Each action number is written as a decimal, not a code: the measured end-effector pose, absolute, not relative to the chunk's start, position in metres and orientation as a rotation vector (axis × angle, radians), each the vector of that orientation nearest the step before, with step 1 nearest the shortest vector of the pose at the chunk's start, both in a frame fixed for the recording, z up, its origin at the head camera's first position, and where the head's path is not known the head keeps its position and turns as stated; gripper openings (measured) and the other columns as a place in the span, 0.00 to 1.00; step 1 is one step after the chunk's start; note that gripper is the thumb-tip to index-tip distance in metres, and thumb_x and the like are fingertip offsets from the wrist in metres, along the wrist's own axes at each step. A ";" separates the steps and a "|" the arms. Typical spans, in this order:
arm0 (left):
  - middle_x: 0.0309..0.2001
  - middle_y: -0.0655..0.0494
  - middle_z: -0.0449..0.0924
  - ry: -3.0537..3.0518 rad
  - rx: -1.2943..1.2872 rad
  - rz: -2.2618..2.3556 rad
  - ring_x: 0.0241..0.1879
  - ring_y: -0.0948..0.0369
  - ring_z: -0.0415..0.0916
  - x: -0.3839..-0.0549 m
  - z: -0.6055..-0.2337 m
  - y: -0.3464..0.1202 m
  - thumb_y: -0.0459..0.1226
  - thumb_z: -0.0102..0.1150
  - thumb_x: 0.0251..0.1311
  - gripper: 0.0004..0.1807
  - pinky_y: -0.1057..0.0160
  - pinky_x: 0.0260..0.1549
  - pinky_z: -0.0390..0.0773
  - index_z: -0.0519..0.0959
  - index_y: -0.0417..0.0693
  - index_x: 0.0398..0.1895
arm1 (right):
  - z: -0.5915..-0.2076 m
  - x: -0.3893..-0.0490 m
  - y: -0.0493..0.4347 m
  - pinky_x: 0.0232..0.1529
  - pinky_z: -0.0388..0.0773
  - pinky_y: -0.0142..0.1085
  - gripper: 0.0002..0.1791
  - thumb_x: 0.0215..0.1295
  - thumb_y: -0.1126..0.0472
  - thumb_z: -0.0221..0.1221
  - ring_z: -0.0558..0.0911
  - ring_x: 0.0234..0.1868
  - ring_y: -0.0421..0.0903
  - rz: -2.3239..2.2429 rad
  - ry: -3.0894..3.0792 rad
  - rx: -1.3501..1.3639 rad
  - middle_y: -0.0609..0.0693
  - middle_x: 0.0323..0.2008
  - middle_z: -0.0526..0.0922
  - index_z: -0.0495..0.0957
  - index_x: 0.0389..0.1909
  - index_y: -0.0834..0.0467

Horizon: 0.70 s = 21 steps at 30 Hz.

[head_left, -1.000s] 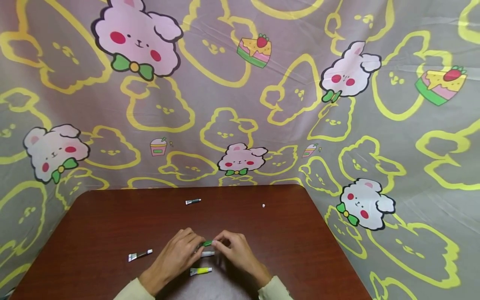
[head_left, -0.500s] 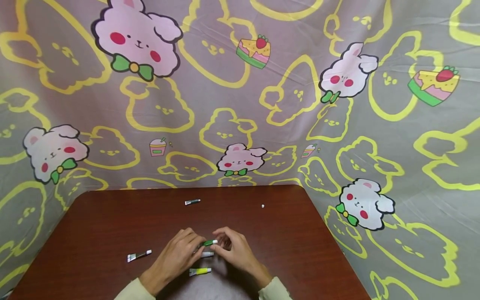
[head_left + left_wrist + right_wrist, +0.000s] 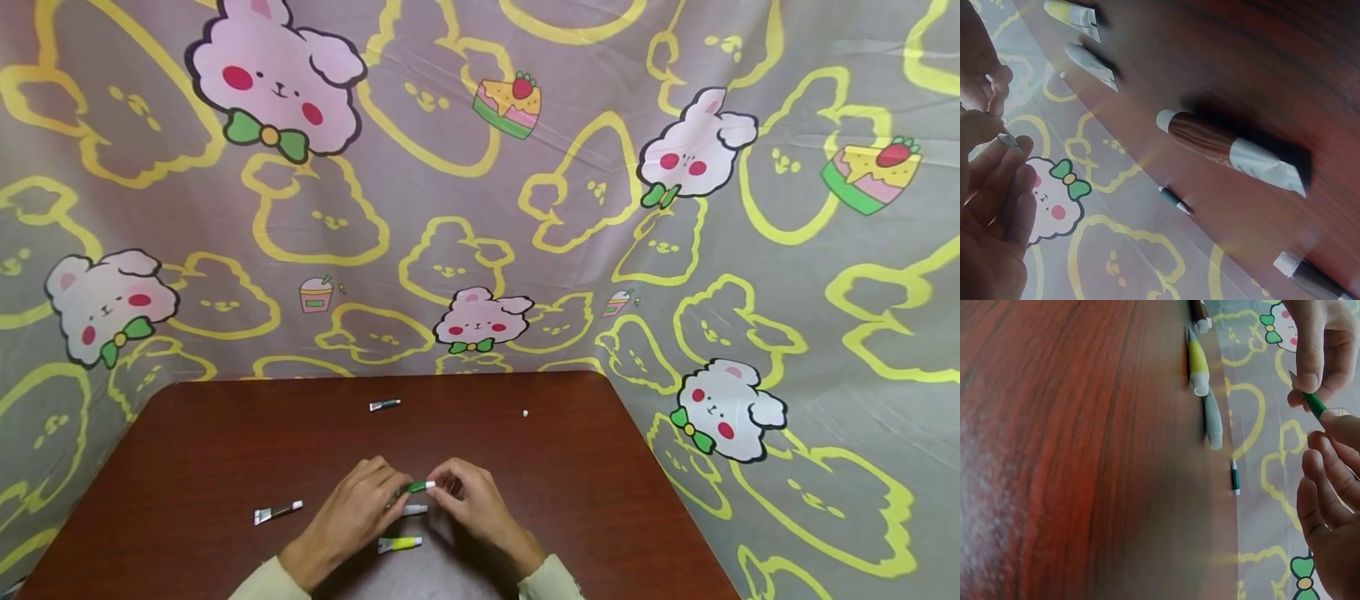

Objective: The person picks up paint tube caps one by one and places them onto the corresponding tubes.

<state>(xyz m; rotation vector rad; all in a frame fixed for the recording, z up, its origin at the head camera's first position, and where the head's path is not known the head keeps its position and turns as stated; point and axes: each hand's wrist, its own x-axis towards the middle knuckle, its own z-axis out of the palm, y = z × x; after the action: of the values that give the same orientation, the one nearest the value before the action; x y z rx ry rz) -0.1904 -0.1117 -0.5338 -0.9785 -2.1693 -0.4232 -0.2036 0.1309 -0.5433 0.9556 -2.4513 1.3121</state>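
A small green paint tube [image 3: 418, 487] with a white cap is held up between my two hands over the table. My left hand [image 3: 365, 497] pinches it near its flat silver end, between thumb and forefinger. My right hand [image 3: 474, 498] has its thumb and forefinger at the white cap; in the right wrist view these fingers hide the cap. Its other fingers [image 3: 1319, 487] are loosely bent and hold nothing. Below the hands lie a whitish tube [image 3: 415, 509], partly covered by my left hand, and a yellow tube [image 3: 401, 544].
Left of my left hand lies a dark tube [image 3: 277, 512]. Farther back are a dark green tube [image 3: 385, 405] and a tiny white piece [image 3: 526, 413]. The left wrist view shows a brown tube [image 3: 1210, 144]. A patterned curtain [image 3: 480, 208] surrounds the brown table [image 3: 570, 467].
The right thumb and forefinger covered the cap, spread off it half a second ago, and are back at it now. My left hand and the green tube have barely moved.
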 end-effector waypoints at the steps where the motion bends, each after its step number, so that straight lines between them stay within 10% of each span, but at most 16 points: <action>1: 0.32 0.65 0.84 -2.168 -0.981 -0.423 0.35 0.65 0.74 -0.190 -0.534 -0.112 0.37 0.80 0.52 0.12 0.62 0.35 0.76 0.87 0.51 0.38 | -0.543 -0.204 0.131 0.35 0.85 0.30 0.06 0.70 0.63 0.72 0.79 0.35 0.28 1.313 -2.459 0.946 0.48 0.34 0.87 0.85 0.43 0.56; 21: 0.32 0.66 0.83 -2.169 -0.986 -0.428 0.36 0.66 0.74 -0.190 -0.534 -0.108 0.38 0.80 0.53 0.11 0.61 0.36 0.76 0.86 0.52 0.38 | -0.541 -0.206 0.134 0.35 0.80 0.23 0.04 0.74 0.59 0.69 0.78 0.33 0.28 1.251 -2.431 0.974 0.45 0.33 0.88 0.86 0.38 0.53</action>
<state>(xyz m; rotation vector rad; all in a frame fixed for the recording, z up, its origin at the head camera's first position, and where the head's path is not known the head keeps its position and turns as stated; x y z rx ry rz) -0.1903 -0.1083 -0.5337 -0.9862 -2.1686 -0.4283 -0.2057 0.1341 -0.5406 0.9743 -2.4305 1.2509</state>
